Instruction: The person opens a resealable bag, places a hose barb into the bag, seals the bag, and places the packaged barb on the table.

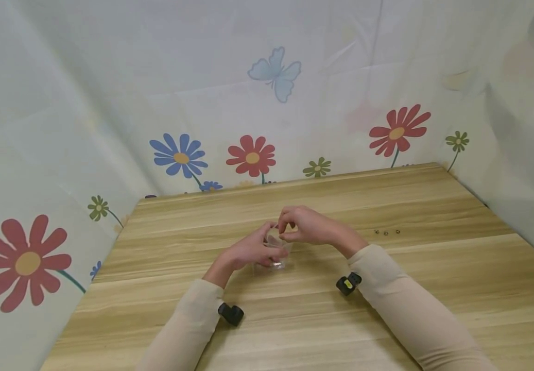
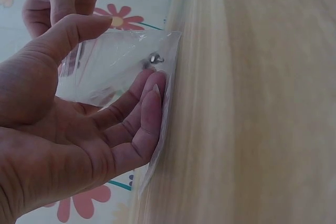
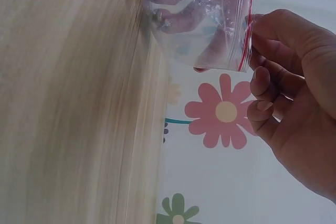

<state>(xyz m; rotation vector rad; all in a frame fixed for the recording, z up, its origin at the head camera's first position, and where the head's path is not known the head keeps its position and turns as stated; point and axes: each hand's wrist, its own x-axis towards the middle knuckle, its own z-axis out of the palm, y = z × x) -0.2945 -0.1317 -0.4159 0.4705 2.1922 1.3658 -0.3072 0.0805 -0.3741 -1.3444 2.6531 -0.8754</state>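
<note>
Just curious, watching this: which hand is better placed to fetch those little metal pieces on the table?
Probably the right hand: it is nearer the small metal pieces, while the left hand holds the clear bag.

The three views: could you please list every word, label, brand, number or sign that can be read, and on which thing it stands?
None can be read.
Plastic bag: a red stripe, no lettering visible.
Right wrist camera: a yellow patch, too small to tell whether it bears text.
</note>
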